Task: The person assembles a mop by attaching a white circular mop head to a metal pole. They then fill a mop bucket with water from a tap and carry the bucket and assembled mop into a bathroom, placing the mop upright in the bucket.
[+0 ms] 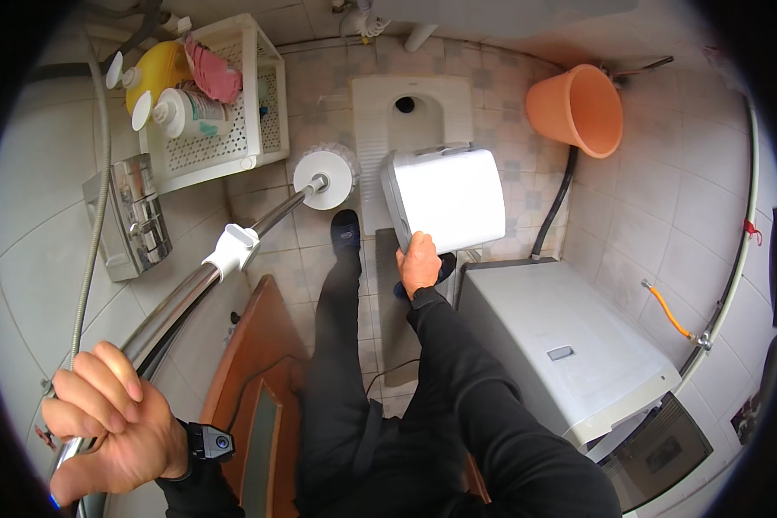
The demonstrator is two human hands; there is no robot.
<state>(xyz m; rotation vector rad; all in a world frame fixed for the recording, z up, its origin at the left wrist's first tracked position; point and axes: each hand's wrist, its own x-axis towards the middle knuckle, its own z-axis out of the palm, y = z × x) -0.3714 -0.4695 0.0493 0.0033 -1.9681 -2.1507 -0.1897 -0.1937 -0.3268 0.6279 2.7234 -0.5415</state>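
My left hand [116,423], at the lower left, is closed round the handle of a mop [177,315]. Its metal pole has a white sliding collar [233,250] and slants up to a round white head with a greyish fringe near the floor. In my right hand [420,262] is the near edge of a white boxy container [451,197] with rounded corners and a darker side. It is held above the floor just in front of the squat toilet [371,99], covering part of it. The fingertips of my right hand are partly hidden.
A white basket [263,112] holding bottles and a pink cloth sits upper left, above a shiny metal box [134,216]. An orange bucket [548,108] is upper right. A grey-white appliance [561,319] stands right; a brown door [255,345] is left. A cable crosses near my legs.
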